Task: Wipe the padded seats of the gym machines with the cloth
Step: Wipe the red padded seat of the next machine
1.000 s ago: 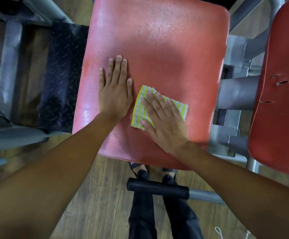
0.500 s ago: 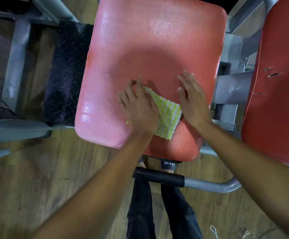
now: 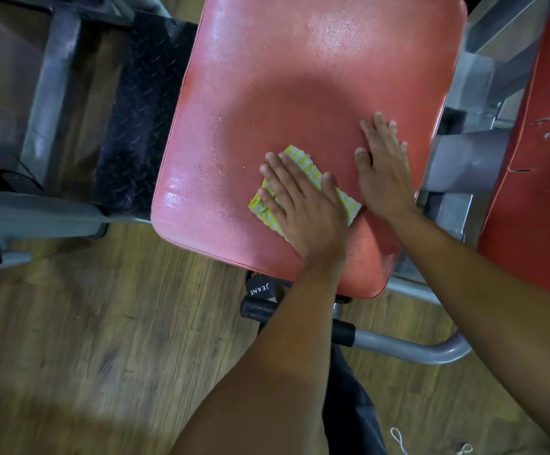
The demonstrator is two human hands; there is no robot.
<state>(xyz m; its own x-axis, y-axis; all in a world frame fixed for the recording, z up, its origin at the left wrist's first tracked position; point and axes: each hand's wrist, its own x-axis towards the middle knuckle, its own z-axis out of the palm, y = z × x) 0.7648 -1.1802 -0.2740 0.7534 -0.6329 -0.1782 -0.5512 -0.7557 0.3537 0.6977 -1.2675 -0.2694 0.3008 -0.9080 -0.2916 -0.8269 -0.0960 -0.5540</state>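
- At the far left, a grey frame beam (image 3: 37,215) and a black tread plate (image 3: 136,110) sit lower than the seat, just beside its left edge. Nothing there rises above the padding, so a stroke could probably run off that side without snagging.
- The red padded seat (image 3: 300,77) fills the middle. Its far half and left strip glisten with droplets and lie bare, which is the open room for wiping. The near edge rounds off above the wooden floor (image 3: 86,323).
- The yellow-and-white cloth (image 3: 295,157) lies folded flat on the near-right part of the seat, well in from every edge.
- The left hand (image 3: 303,208) lies palm down on the cloth with fingers straight and spread, pressing rather than pinching. Held flat like this, the whole palm can likely drive the cloth across the padding.
- The right hand (image 3: 385,172) rests on bare padding just beside the cloth, near the seat's right edge, with fingers straight and holding nothing. It probably braces the person leaning over.
- Past that edge, a grey post (image 3: 464,159) fills the gap, followed by a second red pad (image 3: 536,192) with small tears. Whether that pad has been wiped cannot be told. Strokes to the right have little room before they meet the bracing hand and the edge.
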